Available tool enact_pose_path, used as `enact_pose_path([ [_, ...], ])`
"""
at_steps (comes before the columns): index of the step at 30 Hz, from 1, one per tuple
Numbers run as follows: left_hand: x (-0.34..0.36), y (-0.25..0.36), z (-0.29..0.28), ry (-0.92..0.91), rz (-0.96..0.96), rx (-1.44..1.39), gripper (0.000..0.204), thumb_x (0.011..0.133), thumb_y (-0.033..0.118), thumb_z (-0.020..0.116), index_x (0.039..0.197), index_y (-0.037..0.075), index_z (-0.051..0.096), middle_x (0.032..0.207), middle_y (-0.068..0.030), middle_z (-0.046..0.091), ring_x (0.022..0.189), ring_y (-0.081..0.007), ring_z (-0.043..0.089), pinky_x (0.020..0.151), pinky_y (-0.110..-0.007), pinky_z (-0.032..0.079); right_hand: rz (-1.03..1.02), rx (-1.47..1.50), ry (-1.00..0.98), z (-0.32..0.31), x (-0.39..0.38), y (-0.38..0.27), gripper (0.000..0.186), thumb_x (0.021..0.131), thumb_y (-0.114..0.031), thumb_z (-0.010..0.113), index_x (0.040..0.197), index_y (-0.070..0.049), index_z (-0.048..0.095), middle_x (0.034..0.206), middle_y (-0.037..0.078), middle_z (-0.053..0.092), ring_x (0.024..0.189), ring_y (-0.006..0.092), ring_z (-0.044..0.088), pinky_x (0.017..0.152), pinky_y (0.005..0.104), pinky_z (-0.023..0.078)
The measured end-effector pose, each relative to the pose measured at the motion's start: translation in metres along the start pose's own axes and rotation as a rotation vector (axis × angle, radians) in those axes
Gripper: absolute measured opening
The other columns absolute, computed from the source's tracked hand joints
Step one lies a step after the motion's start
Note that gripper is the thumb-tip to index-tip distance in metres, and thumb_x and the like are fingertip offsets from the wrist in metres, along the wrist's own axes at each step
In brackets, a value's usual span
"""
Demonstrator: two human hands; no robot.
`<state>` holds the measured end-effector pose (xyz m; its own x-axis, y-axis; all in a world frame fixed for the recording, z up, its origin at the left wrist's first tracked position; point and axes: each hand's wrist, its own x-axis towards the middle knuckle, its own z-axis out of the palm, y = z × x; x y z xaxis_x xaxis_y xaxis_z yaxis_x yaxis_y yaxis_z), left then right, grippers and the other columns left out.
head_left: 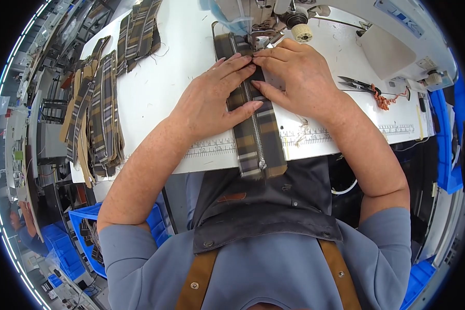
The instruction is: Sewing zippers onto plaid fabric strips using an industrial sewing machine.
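A plaid fabric strip [267, 126] in brown, grey and black runs from under the sewing machine's presser foot [263, 34] down over the table's near edge. A metal zipper [254, 121] lies along it, its slider near the lower end. My left hand [214, 95] rests flat on the strip's left side, thumb stretched across the zipper. On the right side, my right hand [297, 77] presses the cloth close to the foot, fingers extended and thumb on the fabric. The fingertips of both hands nearly meet just below the needle area, hiding part of the strip there.
Piles of plaid zipper pieces [104, 106] lie at the table's left, with more plaid pieces [139, 31] behind them. Thread snips [359, 84] with orange cord sit at right. A ruler tape [341, 133] follows the near edge. Blue bins [82, 217] stand below left.
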<state>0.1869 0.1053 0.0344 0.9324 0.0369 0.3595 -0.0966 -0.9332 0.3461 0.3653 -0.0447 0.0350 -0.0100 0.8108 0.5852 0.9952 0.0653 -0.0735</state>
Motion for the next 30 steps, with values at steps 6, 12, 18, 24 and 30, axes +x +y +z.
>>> enact_pose_path([
  [6, 0.001, 0.0, 0.0, 0.029, -0.002, -0.034, 0.056, 0.087, 0.027, 0.08, 0.133, -0.002, 0.064, 0.142, -0.0209, 0.06, 0.132, -0.0383, 0.058, 0.111, -0.043, 0.048, 0.008, -0.015, 0.005, 0.0, 0.0, -0.002, 0.035, 0.081, -0.032, 0.079, 0.105, -0.006, 0.077, 0.103, 0.003, 0.075, 0.098, 0.0211, 0.068, 0.08, 0.0375, 0.057],
  [12, 0.005, -0.004, 0.002, 0.042, -0.029, -0.046, 0.052, 0.089, 0.023, 0.078, 0.132, -0.003, 0.065, 0.14, -0.0219, 0.061, 0.13, -0.0371, 0.06, 0.109, -0.041, 0.049, 0.023, 0.024, -0.037, -0.001, 0.0, -0.004, 0.034, 0.079, -0.024, 0.08, 0.105, -0.002, 0.076, 0.11, 0.008, 0.074, 0.098, 0.0254, 0.068, 0.084, 0.0377, 0.057],
  [18, 0.01, -0.01, 0.001, 0.036, -0.054, -0.051, 0.044, 0.093, 0.019, 0.073, 0.131, -0.001, 0.066, 0.138, -0.0191, 0.064, 0.13, -0.0348, 0.06, 0.109, -0.04, 0.05, 0.03, 0.009, -0.045, -0.004, 0.0, -0.005, 0.034, 0.08, -0.022, 0.08, 0.106, -0.001, 0.075, 0.111, 0.009, 0.074, 0.099, 0.0259, 0.067, 0.085, 0.0382, 0.057],
  [24, 0.017, -0.019, -0.001, 0.044, -0.033, -0.074, 0.037, 0.094, 0.018, 0.072, 0.125, -0.001, 0.07, 0.132, -0.0186, 0.068, 0.129, -0.0333, 0.061, 0.108, -0.04, 0.05, -0.001, -0.009, 0.014, 0.001, 0.0, -0.004, 0.031, 0.081, -0.026, 0.077, 0.103, -0.005, 0.077, 0.102, 0.004, 0.074, 0.097, 0.0221, 0.067, 0.081, 0.0382, 0.055],
  [30, 0.028, -0.033, 0.0, 0.064, -0.002, -0.04, 0.036, 0.091, 0.018, 0.076, 0.122, -0.001, 0.072, 0.127, -0.018, 0.071, 0.125, -0.0322, 0.065, 0.105, -0.04, 0.053, 0.018, -0.035, -0.019, 0.002, 0.0, -0.004, 0.027, 0.083, -0.022, 0.074, 0.103, -0.004, 0.077, 0.099, 0.005, 0.074, 0.094, 0.0225, 0.066, 0.078, 0.0386, 0.054],
])
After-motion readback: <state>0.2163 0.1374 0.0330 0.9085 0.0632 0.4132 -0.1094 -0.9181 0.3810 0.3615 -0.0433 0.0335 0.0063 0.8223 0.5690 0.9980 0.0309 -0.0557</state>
